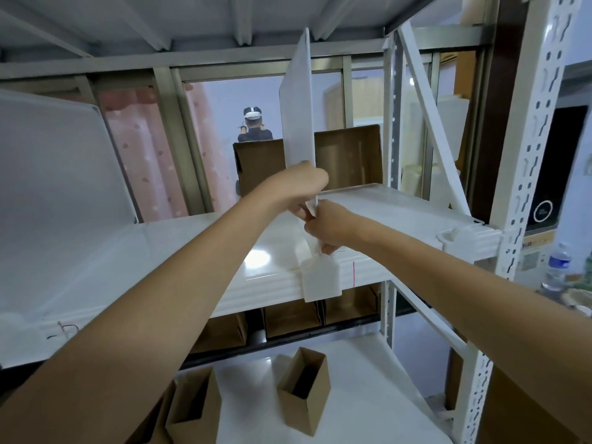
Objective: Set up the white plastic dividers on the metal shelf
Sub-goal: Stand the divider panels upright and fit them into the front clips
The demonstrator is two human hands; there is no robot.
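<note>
- One white plastic divider (pixel 298 123) stands upright mid-shelf, both hands gripping its front edge: left hand (pixel 304 190) higher, right hand (pixel 326 227) above the clip (pixel 320 278).
- Seating it on the metal shelf (pixel 192 251) looks unfinished; another divider (pixel 48 161) leans at left.

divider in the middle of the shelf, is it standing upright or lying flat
Upright. The white divider stands on edge, rising toward the shelf above, with both hands gripping its near edge: left hand, right hand. Whether it is locked in, cannot tell.
</note>
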